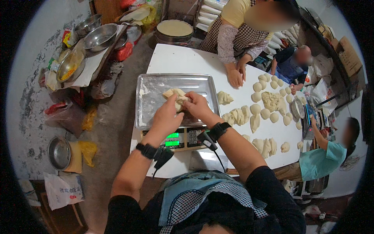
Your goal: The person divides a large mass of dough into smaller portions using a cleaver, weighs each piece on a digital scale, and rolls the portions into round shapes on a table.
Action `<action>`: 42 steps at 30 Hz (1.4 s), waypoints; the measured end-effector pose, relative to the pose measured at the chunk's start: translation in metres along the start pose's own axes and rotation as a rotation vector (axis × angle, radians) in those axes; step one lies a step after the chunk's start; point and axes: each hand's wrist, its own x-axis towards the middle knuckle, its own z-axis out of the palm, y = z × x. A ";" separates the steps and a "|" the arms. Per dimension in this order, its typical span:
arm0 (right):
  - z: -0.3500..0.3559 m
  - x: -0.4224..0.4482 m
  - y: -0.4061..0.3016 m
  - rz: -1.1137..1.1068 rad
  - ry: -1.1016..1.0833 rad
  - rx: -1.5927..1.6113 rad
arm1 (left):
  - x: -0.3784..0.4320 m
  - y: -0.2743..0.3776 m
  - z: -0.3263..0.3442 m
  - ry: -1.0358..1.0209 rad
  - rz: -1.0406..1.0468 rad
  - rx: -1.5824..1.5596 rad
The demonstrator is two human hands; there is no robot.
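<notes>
A lump of pale dough (172, 93) is gripped between my two hands, just above a metal tray (149, 109) dusted with flour. My left hand (167, 115) holds its near left side, the thumb stretched out to the right. From the right, my right hand (199, 106) presses its fingers into the dough, and part of the lump is hidden behind them. The tray rests on a digital scale (175, 139) with lit green displays and a keypad. Right of the tray, a loose dough piece (225, 98) and a row of torn dough pieces (237, 116) lie on the white table (181, 60).
Several round dough balls (256, 109) surround a large dough mass (270, 101) on the table. Across from me, a co-worker's hands (236, 76) rest on the tabletop. Two more people are at the right. Metal bowls (100, 37) stand on a side bench at the left.
</notes>
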 end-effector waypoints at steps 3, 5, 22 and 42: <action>-0.006 0.000 0.017 0.336 -0.121 0.702 | 0.028 -0.002 0.007 -0.125 0.139 0.188; -0.014 -0.001 0.006 0.379 -0.239 0.753 | 0.042 -0.025 0.014 -0.225 0.138 0.389; -0.034 -0.014 -0.015 -0.083 -0.155 0.099 | 0.050 -0.025 0.026 -0.150 0.219 0.457; -0.048 -0.125 -0.018 -0.046 -0.480 0.138 | -0.093 -0.001 0.070 -0.655 -0.573 -1.242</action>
